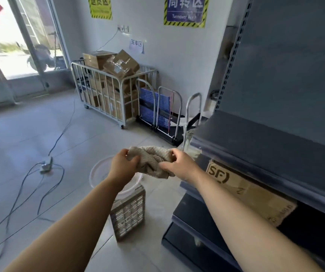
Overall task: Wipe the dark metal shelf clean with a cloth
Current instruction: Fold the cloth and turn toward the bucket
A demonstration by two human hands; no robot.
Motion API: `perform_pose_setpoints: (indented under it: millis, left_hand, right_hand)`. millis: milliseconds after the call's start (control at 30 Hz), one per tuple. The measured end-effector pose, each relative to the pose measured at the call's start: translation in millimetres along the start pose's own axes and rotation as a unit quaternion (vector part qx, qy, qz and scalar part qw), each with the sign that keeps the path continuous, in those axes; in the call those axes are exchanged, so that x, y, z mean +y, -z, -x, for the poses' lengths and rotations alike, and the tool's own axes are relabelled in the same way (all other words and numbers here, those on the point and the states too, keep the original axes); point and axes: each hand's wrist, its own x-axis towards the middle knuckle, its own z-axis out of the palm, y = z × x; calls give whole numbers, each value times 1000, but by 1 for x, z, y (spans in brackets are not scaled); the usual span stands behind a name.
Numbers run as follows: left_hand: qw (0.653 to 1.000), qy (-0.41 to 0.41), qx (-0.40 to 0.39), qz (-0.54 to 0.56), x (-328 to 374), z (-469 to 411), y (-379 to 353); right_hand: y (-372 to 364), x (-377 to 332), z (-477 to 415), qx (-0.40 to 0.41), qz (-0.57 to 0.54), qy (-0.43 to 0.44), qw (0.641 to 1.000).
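A crumpled beige knitted cloth is held in the air between both hands, above a white bucket. My left hand grips its left end and my right hand pinches its right side. The dark metal shelf stands to the right, its bare top board just right of my right hand. A lower board holds a flat cardboard box marked SF.
A small mesh-sided crate sits on the tiled floor under my arms. Black cables and a power strip lie on the floor to the left. A white cage cart of cardboard boxes and folded hand trolleys stand against the back wall.
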Motion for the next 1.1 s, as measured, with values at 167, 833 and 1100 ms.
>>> perform_pose_setpoints:
  millis: [167, 833, 1100]
  left_hand:
    - [999, 44, 13, -24, -46, -38, 32]
    - [970, 180, 24, -161, -204, -262, 38]
    - [959, 220, -33, -177, -311, -338, 6]
  right_hand:
    - [-54, -13, -55, 11, 34, 13, 999]
    - [-215, 41, -330, -108, 71, -52, 990]
    - [-299, 113, -403, -129, 100, -102, 981]
